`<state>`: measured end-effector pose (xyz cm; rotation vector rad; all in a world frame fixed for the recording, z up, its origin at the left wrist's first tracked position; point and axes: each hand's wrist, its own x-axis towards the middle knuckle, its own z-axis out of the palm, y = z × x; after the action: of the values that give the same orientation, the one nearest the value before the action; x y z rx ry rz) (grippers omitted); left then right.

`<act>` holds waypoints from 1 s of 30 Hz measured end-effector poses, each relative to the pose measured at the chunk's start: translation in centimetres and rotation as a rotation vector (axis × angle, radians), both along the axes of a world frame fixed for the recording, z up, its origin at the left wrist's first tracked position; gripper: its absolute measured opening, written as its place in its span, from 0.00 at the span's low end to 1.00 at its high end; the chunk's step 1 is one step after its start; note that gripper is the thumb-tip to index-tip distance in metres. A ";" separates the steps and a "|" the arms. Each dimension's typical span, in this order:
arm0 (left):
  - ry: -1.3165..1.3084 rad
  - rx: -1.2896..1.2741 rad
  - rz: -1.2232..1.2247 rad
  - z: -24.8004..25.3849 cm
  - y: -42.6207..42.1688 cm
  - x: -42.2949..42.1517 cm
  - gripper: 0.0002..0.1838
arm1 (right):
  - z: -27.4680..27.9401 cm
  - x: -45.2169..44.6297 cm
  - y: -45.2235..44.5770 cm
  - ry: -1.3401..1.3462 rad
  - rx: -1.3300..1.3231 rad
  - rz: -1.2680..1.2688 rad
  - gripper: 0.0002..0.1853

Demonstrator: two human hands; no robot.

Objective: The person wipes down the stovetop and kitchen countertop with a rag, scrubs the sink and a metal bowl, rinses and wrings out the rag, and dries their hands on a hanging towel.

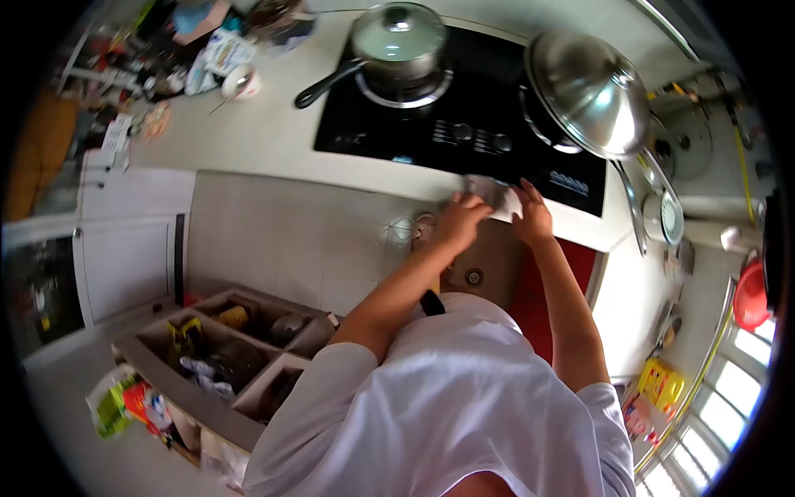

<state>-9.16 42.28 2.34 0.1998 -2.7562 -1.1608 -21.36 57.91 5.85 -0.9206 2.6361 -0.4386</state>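
Observation:
A small greyish cloth [490, 193], slightly blurred, is at the front edge of the counter below the cooktop. My left hand [464, 220] has its fingers closed on the cloth's left part. On the other side, my right hand [532, 215] pinches its right edge with curved fingers. Just beyond both hands lies the black glass cooktop [397, 137] with its knobs. On its left burner sits a lidded saucepan [397, 50], handle pointing left. A wok with a domed steel lid [584, 91] covers the right burner.
Long-handled utensils [633, 207] and a small white container [662, 217] stand right of the cooktop. A white cup [242, 83] and assorted items are on the left counter. Behind my left elbow is an open divided drawer unit [199, 398]. A yellow jug [660, 383] stands at right.

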 end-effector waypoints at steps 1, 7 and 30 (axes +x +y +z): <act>-0.040 0.118 -0.017 0.1 0.5 0.3 0.20 | -0.4 -0.1 -0.1 0.035 -0.011 0.015 0.30; -0.138 1.547 0.456 1.2 -0.3 6.0 0.18 | 1.3 5.7 -2.9 -0.032 -0.421 0.026 0.17; 0.249 1.488 1.496 -5.5 -32.5 46.7 0.17 | -6.0 16.0 -45.0 0.459 0.050 0.467 0.40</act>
<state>37.49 9.77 -3.21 1.5752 -0.4239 -1.8646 -5.33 12.93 -0.11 -1.7338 2.6579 -0.0445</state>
